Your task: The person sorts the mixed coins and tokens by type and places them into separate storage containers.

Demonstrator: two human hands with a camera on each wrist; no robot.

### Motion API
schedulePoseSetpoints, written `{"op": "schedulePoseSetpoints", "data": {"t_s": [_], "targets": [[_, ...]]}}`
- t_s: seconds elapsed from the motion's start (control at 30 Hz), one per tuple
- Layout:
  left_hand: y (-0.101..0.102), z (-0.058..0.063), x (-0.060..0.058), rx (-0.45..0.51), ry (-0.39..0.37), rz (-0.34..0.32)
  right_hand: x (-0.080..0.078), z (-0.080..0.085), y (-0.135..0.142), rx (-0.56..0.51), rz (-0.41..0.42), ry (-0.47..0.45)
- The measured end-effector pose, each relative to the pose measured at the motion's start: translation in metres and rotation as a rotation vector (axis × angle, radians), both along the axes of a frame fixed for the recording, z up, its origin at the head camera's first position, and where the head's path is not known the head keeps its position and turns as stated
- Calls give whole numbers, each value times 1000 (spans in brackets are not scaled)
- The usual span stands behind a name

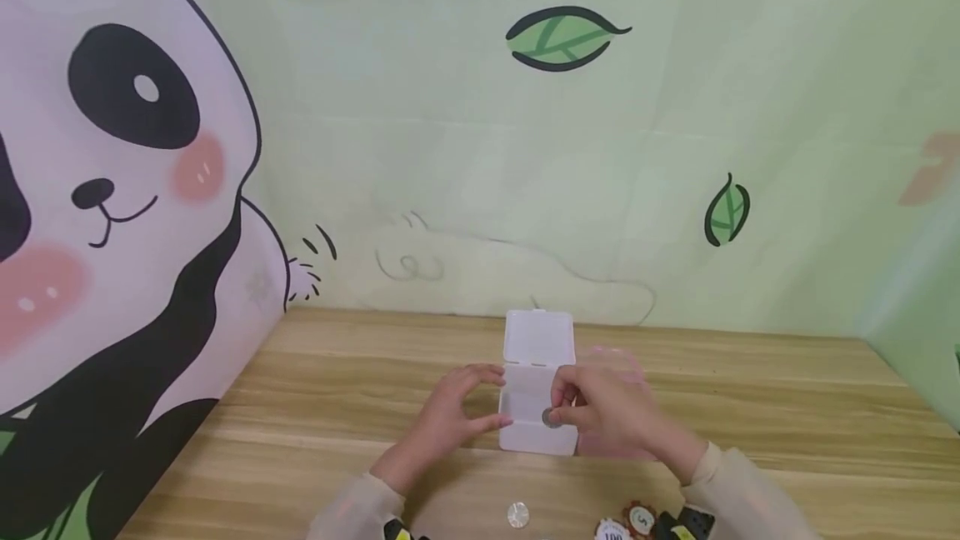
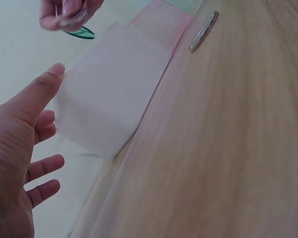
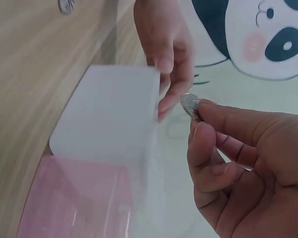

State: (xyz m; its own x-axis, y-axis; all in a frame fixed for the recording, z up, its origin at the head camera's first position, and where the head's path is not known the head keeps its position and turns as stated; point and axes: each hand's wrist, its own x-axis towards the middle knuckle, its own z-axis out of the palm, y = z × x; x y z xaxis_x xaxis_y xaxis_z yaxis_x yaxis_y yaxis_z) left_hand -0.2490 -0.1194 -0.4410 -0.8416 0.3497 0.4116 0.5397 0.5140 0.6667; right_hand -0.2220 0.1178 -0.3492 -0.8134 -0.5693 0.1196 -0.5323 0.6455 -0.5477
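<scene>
A white plastic box [image 1: 538,438] stands on the table with its lid [image 1: 538,336] swung back. My right hand [image 1: 611,407] pinches a silver coin [image 3: 190,103] between thumb and forefinger, over the box's right side; its other fingers are curled. At the left side of the box is my left hand [image 1: 450,415], thumb and fingers spread apart, fingertips right at the rim and holding nothing. Another silver coin [image 1: 517,515] lies flat on the table in front of the box. The inside bottom of the box is hidden in both wrist views.
A see-through pink box [image 3: 74,198] stands against the right side of the white one, partly behind my right hand in the head view. Near my right sleeve lie a red-edged chip [image 1: 640,517] and a white chip [image 1: 612,530]. A panda-printed backdrop [image 1: 450,148] rises behind the wooden table [image 1: 360,357].
</scene>
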Motion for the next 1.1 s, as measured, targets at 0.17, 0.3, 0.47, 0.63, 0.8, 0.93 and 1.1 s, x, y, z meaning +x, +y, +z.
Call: {"op": "schedulePoseSetpoints", "data": {"t_s": [0.17, 0.3, 0.47, 0.63, 0.8, 0.93, 1.1], "targets": [[-2, 0, 2, -1, -1, -2, -17, -3, -4, -29, 4, -72], [-3, -1, 4, 11, -18, -7, -24, -10, -8, -27, 2, -127], [-3, -2, 4, 15, -21, -13, -30, -18, -15, -27, 15, -139], [-2, -3, 4, 6, 7, -16, -34, -24, -25, 7, 19, -138], [-2, -3, 3, -7, 37, -15, -40, -29, -37, 24, 55, -120], [-1, -2, 3, -9, 48, -15, -43, -30, -44, 59, 48, -132], [-1, 1, 1, -13, 72, -11, -47, -31, -48, 91, 64, -132]]}}
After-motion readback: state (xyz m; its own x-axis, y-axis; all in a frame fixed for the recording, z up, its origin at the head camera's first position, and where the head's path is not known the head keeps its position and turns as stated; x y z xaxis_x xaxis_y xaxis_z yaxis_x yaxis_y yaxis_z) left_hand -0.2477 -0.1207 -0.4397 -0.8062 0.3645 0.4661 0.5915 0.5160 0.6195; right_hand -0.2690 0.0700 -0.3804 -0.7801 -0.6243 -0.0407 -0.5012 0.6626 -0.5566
